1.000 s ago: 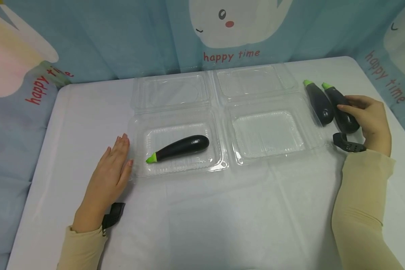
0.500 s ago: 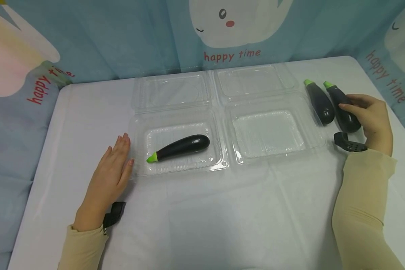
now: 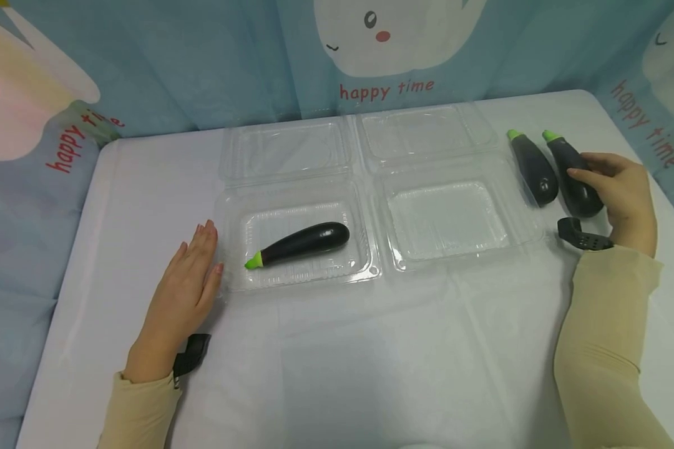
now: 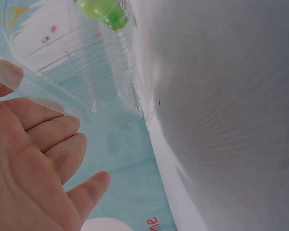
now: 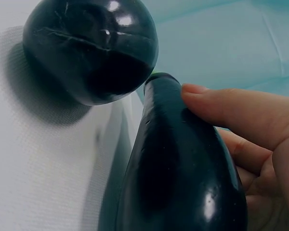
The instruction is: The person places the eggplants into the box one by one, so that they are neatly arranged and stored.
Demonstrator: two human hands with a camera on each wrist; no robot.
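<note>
At the right of the head view, my right hand (image 3: 623, 193) grips an eggplant (image 3: 583, 198) with a green stem. In the right wrist view the thumb (image 5: 221, 106) lies on one side of it, and the other fingers are partly hidden behind. A second eggplant (image 3: 533, 171) lies just to its left. My left hand (image 3: 176, 293) has its fingers straight, at the left edge of a clear plastic container (image 3: 233, 249); the left wrist view shows fingers against its wall. Inside that container lies another dark eggplant (image 3: 306, 243), stem toward the left hand.
A second clear container (image 3: 449, 218) stands beside the first, its lid (image 3: 427, 134) folded back. The first one's lid (image 3: 286, 153) is also folded back. A white cloth covers the table (image 3: 337, 368), and a blue printed curtain (image 3: 202, 62) hangs behind it.
My right hand and the eggplant it grips have shifted slightly right and away from me, widening the gap to the neighbouring eggplant. The left hand stays in place.
</note>
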